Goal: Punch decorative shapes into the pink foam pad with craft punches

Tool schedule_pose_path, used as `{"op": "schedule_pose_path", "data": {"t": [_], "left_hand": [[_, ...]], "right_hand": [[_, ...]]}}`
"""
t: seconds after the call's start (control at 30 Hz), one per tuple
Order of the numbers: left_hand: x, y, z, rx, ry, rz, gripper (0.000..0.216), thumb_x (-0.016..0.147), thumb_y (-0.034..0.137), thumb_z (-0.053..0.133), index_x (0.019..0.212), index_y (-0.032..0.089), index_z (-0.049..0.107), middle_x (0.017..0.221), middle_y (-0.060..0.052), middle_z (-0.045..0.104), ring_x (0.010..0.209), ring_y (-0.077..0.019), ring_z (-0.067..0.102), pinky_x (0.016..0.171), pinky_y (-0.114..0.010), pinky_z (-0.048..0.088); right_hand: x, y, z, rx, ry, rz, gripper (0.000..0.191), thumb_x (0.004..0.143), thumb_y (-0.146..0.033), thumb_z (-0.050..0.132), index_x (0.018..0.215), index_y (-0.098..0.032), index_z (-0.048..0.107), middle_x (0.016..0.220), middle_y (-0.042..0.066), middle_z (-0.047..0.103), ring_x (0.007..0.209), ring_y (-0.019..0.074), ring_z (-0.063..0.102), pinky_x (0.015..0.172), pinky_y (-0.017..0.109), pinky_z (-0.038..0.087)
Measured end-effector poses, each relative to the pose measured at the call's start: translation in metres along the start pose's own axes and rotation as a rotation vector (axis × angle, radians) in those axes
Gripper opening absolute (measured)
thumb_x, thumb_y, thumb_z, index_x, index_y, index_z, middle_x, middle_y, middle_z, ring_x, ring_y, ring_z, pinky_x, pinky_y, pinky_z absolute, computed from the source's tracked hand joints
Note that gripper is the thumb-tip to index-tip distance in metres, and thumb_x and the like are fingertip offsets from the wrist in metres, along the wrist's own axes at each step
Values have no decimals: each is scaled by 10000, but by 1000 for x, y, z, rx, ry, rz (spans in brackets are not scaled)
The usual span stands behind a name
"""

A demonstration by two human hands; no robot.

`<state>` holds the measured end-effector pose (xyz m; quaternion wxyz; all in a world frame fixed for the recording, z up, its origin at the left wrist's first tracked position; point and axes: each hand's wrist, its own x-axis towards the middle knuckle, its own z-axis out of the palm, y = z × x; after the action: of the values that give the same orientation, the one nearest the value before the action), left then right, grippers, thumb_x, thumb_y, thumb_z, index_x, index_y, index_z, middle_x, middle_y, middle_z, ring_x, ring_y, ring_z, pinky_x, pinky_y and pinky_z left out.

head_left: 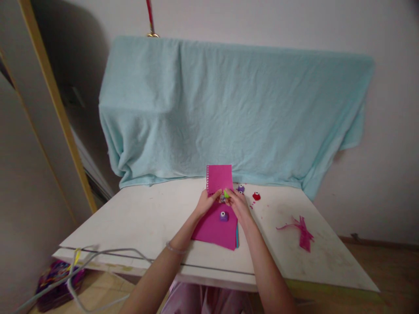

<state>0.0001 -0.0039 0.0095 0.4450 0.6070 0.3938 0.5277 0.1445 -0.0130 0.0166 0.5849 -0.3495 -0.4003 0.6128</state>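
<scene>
A small pink sheet with a row of torn binding holes down its left edge is held up over the table. My left hand is closed at the sheet's lower left, its thumb reaching toward a small lime-green craft punch. Around that punch my right hand is closed, at the sheet's lower edge; the fingertips partly hide it. Just below both hands, a purple craft punch sits on a stack of pink paper, where blue edges show at the right side.
Another purple punch and a red punch lie right of my hands, near tiny pink scraps. Farther right is a crumpled pink strip on the white table. A light blue cloth hangs behind. A grey cable crosses the front left edge.
</scene>
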Motion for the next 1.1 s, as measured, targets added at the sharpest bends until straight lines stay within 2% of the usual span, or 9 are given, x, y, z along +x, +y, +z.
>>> {"op": "schedule_pose_path", "data": {"t": [0.67, 0.9, 1.1], "left_hand": [[0, -5, 0, 35, -90, 5, 454, 868, 523, 541, 712, 119, 678, 632, -62, 669, 584, -166, 602, 595, -250, 437], [0, -11, 4, 48, -60, 11, 478, 871, 534, 537, 639, 127, 630, 603, -48, 647, 581, -157, 588, 613, -247, 432], [-4, -11, 8, 46, -10, -20, 493, 852, 578, 550, 666, 129, 637, 589, -49, 649, 557, -159, 590, 604, -253, 435]], "right_hand": [[0, -1, -1, -18, 61, -4, 321, 620, -427, 825, 734, -169, 671, 640, -2, 620, 483, 100, 463, 449, 248, 279], [-4, -5, 2, 7, 105, -9, 303, 585, -378, 838, 742, -167, 687, 651, -10, 632, 506, 95, 470, 470, 241, 311], [-6, -5, 4, 25, 186, -7, 285, 559, -351, 843, 702, -167, 680, 636, -12, 632, 517, 97, 478, 495, 245, 326]]}}
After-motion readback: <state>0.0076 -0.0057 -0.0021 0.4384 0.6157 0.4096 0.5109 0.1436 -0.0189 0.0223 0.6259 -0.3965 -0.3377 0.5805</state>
